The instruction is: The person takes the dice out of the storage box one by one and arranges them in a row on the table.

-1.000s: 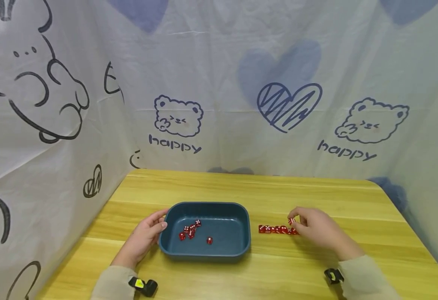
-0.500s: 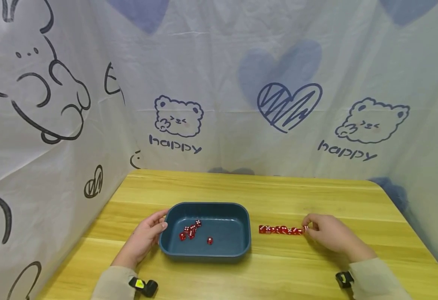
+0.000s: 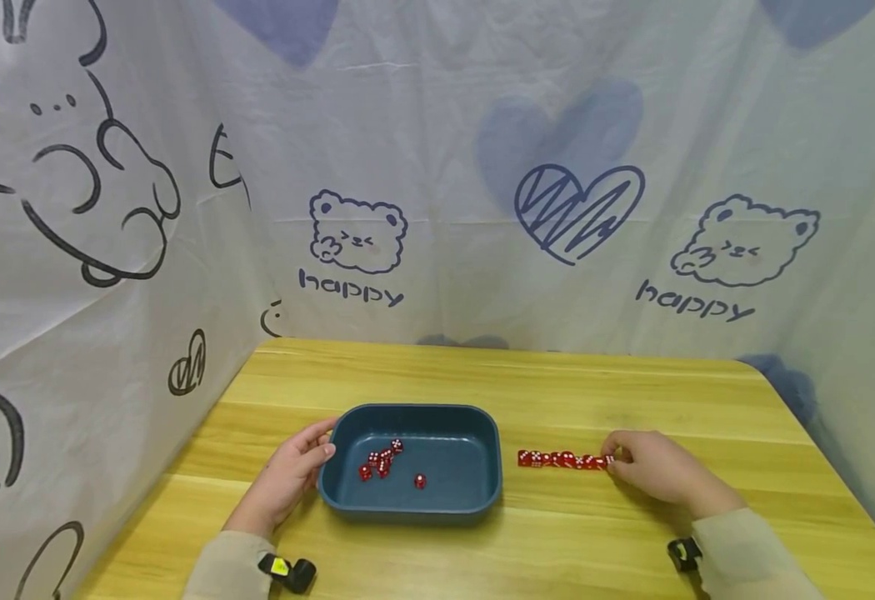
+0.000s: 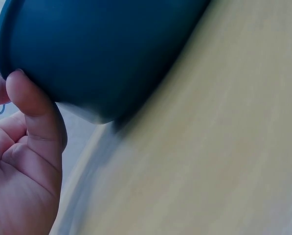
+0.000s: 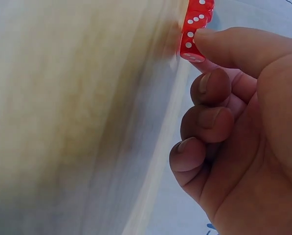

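Note:
A dark teal rectangular tray (image 3: 411, 505) stands on the table with several red dice (image 3: 384, 461) lying loose inside. My left hand (image 3: 288, 472) holds it by its left end; in the left wrist view the thumb (image 4: 31, 95) lies at the rim. Right of the tray, several red dice form a straight row (image 3: 557, 459). At the row's right end my right hand (image 3: 655, 469) pinches a red die (image 5: 190, 47) between thumb and index finger, close against its neighbour. The other fingers (image 5: 204, 122) of that hand are curled toward the palm.
The yellow wood-grain table (image 3: 512, 383) ends at a white printed curtain (image 3: 437, 167) behind and at the left. Each wrist wears a black strapped camera (image 3: 299, 575) over a beige sleeve (image 3: 229, 568).
My right hand has carried a die from above the row down to its right end, then shifted slightly left with it. The left hand and tray have stayed put.

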Demonstrator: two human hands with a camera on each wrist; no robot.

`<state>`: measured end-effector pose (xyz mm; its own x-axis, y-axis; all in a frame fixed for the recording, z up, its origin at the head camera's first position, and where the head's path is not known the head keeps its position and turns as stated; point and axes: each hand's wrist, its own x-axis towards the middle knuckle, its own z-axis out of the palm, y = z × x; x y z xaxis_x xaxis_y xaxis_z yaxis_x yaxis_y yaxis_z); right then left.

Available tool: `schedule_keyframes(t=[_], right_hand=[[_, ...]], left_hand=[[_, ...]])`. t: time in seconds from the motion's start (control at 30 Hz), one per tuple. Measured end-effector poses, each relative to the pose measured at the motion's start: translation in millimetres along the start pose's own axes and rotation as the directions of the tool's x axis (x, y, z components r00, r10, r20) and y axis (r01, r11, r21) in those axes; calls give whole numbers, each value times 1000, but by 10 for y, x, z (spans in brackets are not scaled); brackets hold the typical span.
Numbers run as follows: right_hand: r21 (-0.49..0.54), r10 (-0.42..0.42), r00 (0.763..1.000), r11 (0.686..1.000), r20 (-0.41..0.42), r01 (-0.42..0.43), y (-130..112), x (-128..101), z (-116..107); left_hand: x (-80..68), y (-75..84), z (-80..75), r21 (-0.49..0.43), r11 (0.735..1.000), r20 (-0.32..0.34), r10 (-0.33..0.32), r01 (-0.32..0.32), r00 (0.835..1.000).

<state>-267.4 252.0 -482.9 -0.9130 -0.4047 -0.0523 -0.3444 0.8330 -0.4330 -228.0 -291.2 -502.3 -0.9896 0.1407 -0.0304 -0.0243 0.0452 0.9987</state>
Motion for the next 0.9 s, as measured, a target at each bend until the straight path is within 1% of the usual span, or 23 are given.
schedule_keyframes(t=[0.23,0.4,0.5,0.73,0.83,0.9], right_hand=[[-8,19,1000,1000,7,-19,-27,1,0],[16,49,999,999,18,-50,-81,-12,-34],[37,62,998,997,15,-62,-115,-14,-45],[43,22,1000,999,-21,-21,-235,5,-88],[38,27,999,999,-30,-26,-312,19,-113],[30,17,999,999,-37,-16,-374,29,-132]], left_hand=[[-2,11,0,-21,1000,10,-7,7,1000],[-2,15,9,-33,999,2,-25,25,1000],[0,17,11,-33,999,3,-25,26,1000],[1,9,0,-25,999,3,-21,21,1000],[-2,6,-1,-20,1000,2,-22,22,1000],[-5,6,0,-19,1000,4,-23,23,1000]])
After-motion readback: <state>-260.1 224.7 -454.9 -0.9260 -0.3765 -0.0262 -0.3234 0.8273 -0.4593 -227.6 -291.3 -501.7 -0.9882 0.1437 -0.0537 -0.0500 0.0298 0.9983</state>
